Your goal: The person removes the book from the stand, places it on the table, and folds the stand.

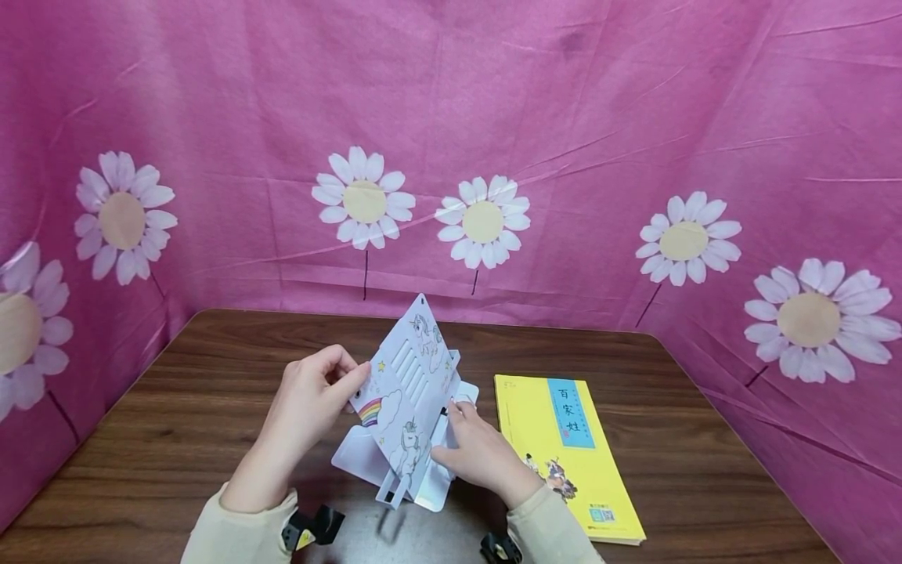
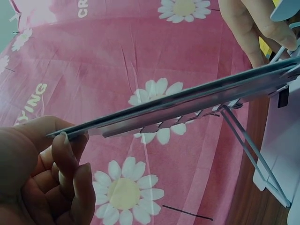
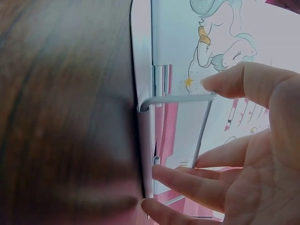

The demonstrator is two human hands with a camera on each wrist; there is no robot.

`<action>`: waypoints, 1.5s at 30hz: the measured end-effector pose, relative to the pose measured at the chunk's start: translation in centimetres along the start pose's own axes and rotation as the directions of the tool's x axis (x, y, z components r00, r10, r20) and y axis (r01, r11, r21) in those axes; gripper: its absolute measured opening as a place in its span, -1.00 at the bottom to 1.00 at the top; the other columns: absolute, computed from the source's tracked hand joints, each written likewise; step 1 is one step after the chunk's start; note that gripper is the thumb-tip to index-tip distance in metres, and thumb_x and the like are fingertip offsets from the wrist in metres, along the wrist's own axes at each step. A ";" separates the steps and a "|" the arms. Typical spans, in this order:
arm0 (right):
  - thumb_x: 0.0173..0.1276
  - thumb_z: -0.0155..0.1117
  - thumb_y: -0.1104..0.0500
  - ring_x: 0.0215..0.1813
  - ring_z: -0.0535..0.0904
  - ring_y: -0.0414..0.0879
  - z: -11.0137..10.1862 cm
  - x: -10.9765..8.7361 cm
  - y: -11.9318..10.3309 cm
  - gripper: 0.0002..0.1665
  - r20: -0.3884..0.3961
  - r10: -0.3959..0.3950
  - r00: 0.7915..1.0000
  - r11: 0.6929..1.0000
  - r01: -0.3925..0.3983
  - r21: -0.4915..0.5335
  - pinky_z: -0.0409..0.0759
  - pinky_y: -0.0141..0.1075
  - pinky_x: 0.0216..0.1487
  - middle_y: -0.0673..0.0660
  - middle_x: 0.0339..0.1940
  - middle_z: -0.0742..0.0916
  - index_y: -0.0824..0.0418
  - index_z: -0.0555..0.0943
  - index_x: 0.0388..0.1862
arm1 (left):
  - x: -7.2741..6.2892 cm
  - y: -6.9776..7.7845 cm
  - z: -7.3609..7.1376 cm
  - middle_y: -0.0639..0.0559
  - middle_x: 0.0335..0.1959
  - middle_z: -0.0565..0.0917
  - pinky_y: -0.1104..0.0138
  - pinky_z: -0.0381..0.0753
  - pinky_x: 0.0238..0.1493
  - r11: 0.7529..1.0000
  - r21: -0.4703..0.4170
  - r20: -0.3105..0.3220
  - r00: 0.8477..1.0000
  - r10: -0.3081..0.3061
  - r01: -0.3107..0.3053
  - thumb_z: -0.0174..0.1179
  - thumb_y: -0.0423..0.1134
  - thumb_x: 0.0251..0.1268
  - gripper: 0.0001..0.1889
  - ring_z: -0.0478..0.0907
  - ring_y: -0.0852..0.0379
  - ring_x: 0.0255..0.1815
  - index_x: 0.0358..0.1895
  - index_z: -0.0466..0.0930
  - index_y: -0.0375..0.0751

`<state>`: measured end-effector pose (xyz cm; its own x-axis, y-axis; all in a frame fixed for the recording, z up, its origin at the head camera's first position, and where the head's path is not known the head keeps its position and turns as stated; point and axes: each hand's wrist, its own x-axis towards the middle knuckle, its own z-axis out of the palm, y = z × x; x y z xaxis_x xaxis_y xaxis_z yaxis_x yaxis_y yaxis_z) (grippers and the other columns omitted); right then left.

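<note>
Left of the yellow book [image 1: 564,460], the printed stand [image 1: 423,417] is being held part-opened on the table [image 1: 239,368], its panel [image 1: 390,405] being pinched by the left hand [image 1: 306,403], its wire bracket [image 3: 178,99] by the right hand [image 1: 485,454]. Opening is being judged partly done; steadying the panel apparently outstanding.

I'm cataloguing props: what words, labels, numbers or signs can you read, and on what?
"百家姓": blue panel on the yellow book.
"YING": pink cloth, left wrist view.
"CR": same cloth, cut off by the picture's edge.
Too small to read: the book's other print, including around its square codes.
White stand: drawings, no words I can make out.
</note>
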<state>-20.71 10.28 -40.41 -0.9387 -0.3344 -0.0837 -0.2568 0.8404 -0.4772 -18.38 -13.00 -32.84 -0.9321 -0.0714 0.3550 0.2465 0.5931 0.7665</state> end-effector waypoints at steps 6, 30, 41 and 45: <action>0.24 0.29 0.00 0.27 0.53 0.17 0.0 0.1 0.1 -0.16 -0.042 -0.015 0.999 0.999 0.013 -0.033 0.52 0.09 0.24 0.29 0.37 0.49 0.41 0.36 0.42 | -0.1 0.1 0.1 0.12 -0.73 0.58 0.41 0.47 -0.52 1.000 -0.022 0.021 1.000 -0.001 0.002 0.28 -0.22 0.29 -0.78 0.54 0.23 -0.68 -0.54 0.57 -0.10; 0.24 0.24 0.26 -0.60 0.34 -0.19 -0.3 0.1 0.0 -0.64 0.033 -0.087 0.996 0.988 0.082 0.127 0.27 -0.42 -0.61 -0.01 -0.54 0.62 0.33 0.72 0.00 | -0.1 0.0 0.1 0.13 -0.71 0.59 0.42 0.49 -0.52 1.000 -0.019 0.030 1.000 0.003 -0.003 0.28 -0.21 0.31 -0.78 0.51 0.28 -0.67 -0.52 0.58 -0.10; 0.20 0.24 0.31 -0.60 0.28 -0.26 -0.1 0.2 0.0 -0.69 -0.027 -0.144 0.989 0.983 0.147 0.112 0.26 -0.44 -0.57 -0.08 -0.69 0.47 0.33 0.74 -0.09 | -0.2 0.3 0.2 0.14 -0.72 0.60 0.43 0.47 -0.54 1.000 0.001 0.015 1.000 0.014 -0.014 0.28 -0.21 0.31 -0.79 0.54 0.26 -0.68 -0.52 0.58 -0.10; 0.23 0.24 0.31 -0.59 0.29 -0.25 -0.1 0.1 0.0 -0.66 -0.014 -0.139 0.990 0.983 0.140 0.121 0.27 -0.44 -0.57 -0.07 -0.67 0.48 0.34 0.72 -0.02 | -0.2 0.5 0.2 0.15 -0.74 0.59 0.42 0.44 -0.55 1.000 0.010 0.014 1.000 0.005 -0.005 0.28 -0.20 0.30 -0.79 0.53 0.29 -0.70 -0.52 0.58 -0.09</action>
<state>-20.84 10.31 -40.31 -0.8969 -0.4423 -0.0047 -0.3558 0.7276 -0.5865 -18.09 -12.54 -32.67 -0.9345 -0.0573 0.3512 0.2484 0.6017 0.7591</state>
